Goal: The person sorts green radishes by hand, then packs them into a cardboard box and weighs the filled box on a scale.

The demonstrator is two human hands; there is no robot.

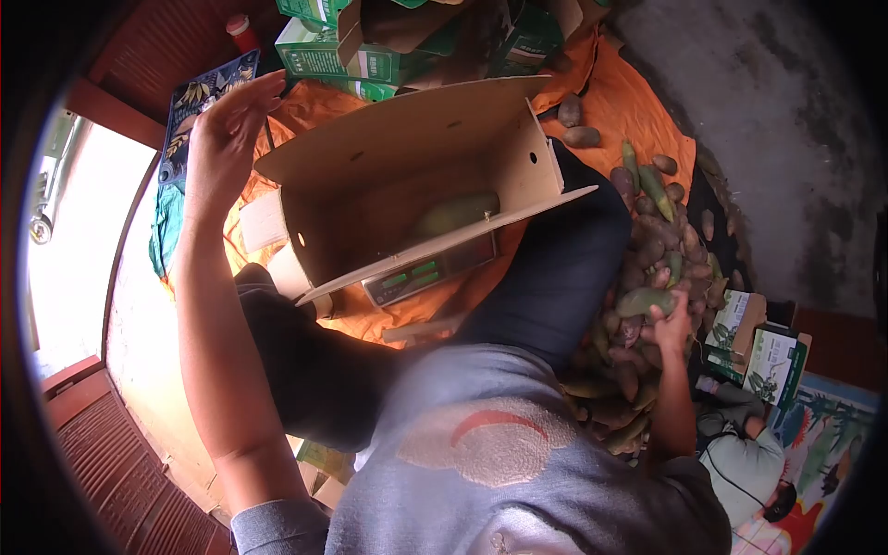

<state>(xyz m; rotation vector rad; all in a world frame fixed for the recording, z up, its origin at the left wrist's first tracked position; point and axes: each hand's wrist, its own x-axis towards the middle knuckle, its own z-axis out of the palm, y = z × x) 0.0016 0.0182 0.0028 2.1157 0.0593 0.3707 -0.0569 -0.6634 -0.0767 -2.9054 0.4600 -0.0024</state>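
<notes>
At the right, my right hand [673, 326] is closed round a pale green radish [645, 302], just above a heap of brownish and green root vegetables [638, 268]. My left hand [231, 125] is raised at the upper left, fingers stretched out, with nothing seen in it. It is beside an open cardboard box [388, 148] whose flaps stand out. Inside the box lies one green radish [458, 215], partly hidden by the near flap. Under the box's near side shows a digital scale [430, 274] with lit green displays.
Green and white cartons [338, 55] are stacked behind the box. An orange sheet [647, 102] covers the floor, with a few loose roots on it. Small printed boxes [772, 363] stand at the right, near another person [745, 462]. A red-capped bottle [242, 33] is at the back left.
</notes>
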